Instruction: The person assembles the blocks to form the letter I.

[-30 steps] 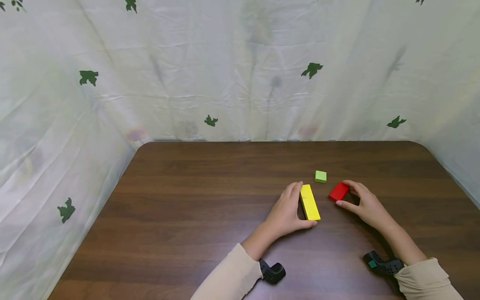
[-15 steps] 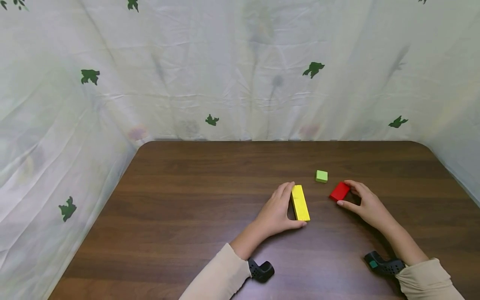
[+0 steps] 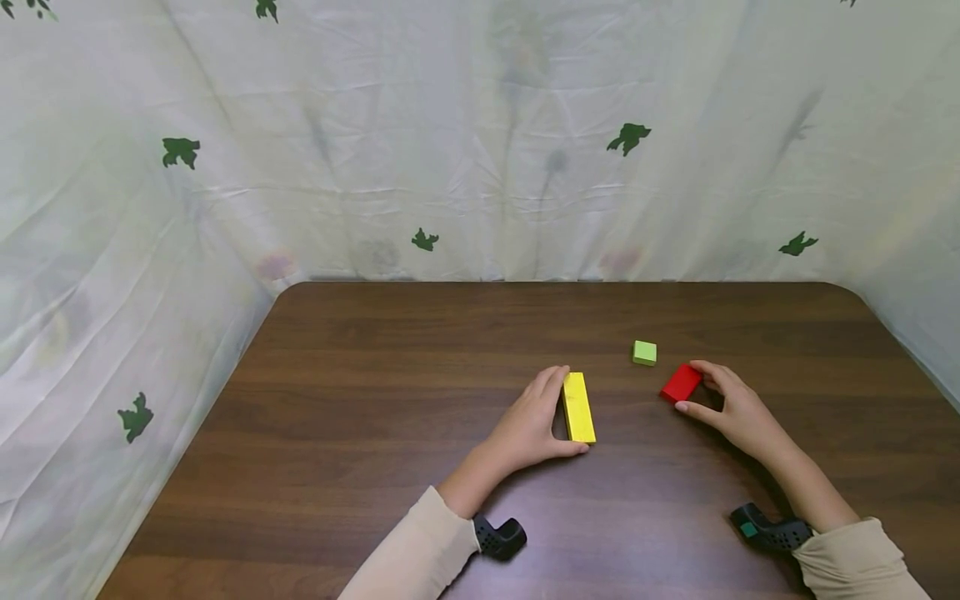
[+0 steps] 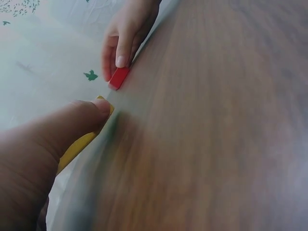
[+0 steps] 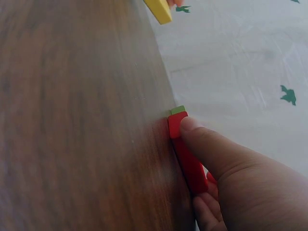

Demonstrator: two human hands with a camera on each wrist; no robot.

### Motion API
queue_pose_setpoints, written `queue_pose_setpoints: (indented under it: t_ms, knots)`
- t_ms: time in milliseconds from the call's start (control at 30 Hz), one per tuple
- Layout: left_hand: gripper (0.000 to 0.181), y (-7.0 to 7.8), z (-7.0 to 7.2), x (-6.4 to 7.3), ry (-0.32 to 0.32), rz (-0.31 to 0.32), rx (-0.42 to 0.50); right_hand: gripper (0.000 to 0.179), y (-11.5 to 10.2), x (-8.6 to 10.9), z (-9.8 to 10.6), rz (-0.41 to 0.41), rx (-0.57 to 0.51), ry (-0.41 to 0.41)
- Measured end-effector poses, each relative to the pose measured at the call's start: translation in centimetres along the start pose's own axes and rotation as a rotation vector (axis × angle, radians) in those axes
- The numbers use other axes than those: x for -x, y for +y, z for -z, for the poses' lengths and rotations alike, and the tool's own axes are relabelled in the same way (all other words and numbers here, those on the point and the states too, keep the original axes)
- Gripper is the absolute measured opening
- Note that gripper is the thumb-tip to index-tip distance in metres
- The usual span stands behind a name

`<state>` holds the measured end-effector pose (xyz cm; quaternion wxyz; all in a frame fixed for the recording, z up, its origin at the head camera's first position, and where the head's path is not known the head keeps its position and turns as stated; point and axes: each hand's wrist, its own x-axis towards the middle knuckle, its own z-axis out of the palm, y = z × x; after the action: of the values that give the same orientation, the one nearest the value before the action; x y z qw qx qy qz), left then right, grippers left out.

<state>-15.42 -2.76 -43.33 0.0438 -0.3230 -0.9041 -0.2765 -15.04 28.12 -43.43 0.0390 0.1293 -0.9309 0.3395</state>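
My left hand (image 3: 525,427) grips a long yellow block (image 3: 579,408) by its two short ends, thumb at the near end and fingers at the far end. To the right, my right hand (image 3: 738,417) pinches a shorter red block (image 3: 681,383) between thumb and fingers. Behind the red block lies a small light green block (image 3: 644,353), untouched. In the left wrist view the thumb hides part of the yellow block (image 4: 77,150). From the right wrist, the green block (image 5: 178,109) peeks out beyond the red block (image 5: 191,166).
All this is on a brown wooden table (image 3: 375,350) with rounded far corners. A pale curtain (image 3: 480,142) with green leaf-like patches hangs behind it and along the left. Each wrist wears a black camera mount, such as the left camera mount (image 3: 501,538).
My left hand has moved steadily left with the yellow block, widening the gap to the red one. The right hand, red block and green block have stayed in place.
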Motion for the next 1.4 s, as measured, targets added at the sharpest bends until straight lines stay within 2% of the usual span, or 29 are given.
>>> queue_pose_setpoints:
  t_ms: [300,533,1167,1400]
  knots:
    - [0.101,-1.1,0.6,0.7,-0.027,0.012,0.031,0.066,0.0,0.0,0.0,0.008,-0.009,0.007]
    - [0.101,-1.7,0.9,1.0,-0.078,0.043,0.067,0.067,0.1,0.0,0.0,0.006,-0.010,0.008]
    - [0.097,-2.2,1.1,1.4,-0.118,0.035,0.073,0.071,0.2,0.0,-0.1,0.011,-0.003,0.014]
    - [0.096,-2.3,1.3,1.7,-0.147,0.066,0.102,0.070,0.4,-0.1,-0.3,0.022,0.028,0.039]
